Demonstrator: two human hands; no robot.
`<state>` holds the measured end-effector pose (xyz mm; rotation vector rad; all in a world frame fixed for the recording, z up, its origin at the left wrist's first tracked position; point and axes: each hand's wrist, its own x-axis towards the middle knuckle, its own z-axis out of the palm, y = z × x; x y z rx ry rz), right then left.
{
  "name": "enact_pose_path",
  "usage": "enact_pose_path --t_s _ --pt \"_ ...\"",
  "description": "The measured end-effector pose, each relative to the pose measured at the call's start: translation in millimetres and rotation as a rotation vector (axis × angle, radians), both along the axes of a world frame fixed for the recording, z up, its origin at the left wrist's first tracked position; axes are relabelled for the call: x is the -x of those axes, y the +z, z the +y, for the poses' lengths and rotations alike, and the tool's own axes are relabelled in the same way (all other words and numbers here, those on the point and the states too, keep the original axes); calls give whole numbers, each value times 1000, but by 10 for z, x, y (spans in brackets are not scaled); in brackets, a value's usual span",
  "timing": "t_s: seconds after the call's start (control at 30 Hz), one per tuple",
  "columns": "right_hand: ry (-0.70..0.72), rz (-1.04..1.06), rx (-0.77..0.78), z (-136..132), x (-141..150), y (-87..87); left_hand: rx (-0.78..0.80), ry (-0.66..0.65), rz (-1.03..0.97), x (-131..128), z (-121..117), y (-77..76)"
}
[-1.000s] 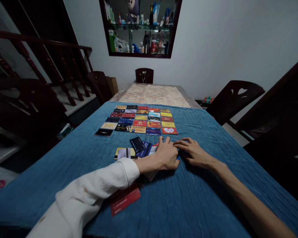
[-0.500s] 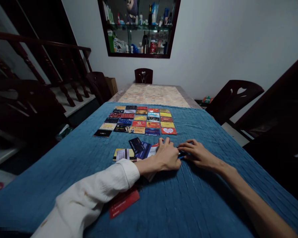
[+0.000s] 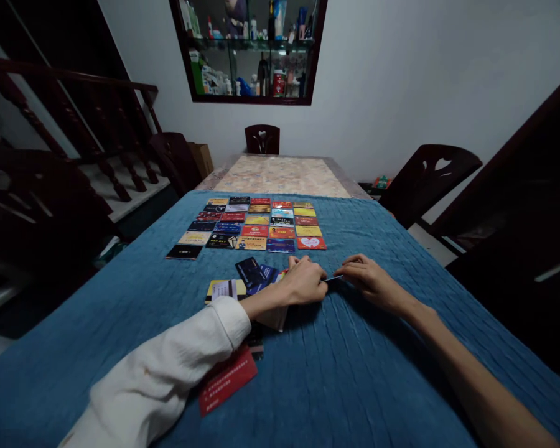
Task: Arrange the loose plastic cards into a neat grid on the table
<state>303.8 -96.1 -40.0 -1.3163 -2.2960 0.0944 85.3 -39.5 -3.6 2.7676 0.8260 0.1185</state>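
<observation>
Between my two hands a thin card (image 3: 333, 278) is seen nearly edge-on, a little above the cloth. My left hand (image 3: 304, 281) pinches its left end, and my right hand (image 3: 366, 280) pinches the right end with its fingertips. Under and beside my left wrist lies a loose heap: a black card (image 3: 251, 272), a blue card (image 3: 264, 281) and a yellow card (image 3: 211, 291) among others, partly hidden by the hand. Nearer to me a red card (image 3: 228, 381) lies face up with printed lines, half under the white sleeve.
Beyond the heap, several rows of coloured cards (image 3: 254, 230) lie side by side on the blue cloth (image 3: 354, 373). Chairs (image 3: 432, 180) stand around the table. A wall cabinet (image 3: 252, 56) and a stair railing (image 3: 74, 78) are behind.
The card between my hands has risen and turned edge-on, and my hands have drawn slightly apart. The whole view has shifted a little, moving the scene left.
</observation>
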Motion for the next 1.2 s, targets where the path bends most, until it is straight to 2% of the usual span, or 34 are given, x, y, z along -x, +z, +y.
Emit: enact_pose_path --t_s 0.17,0.33,0.9,1.2 --pt "-59 16 -36 -25 0 -2 51 19 -15 18 38 36" --pt "-123 13 -8 -49 13 0 98 41 -88 35 73 0" --pt "-123 -52 -8 -84 35 -67 47 25 -149 104 77 -121" --pt "-94 -53 18 -83 47 -79 48 -5 -123 111 41 -68"
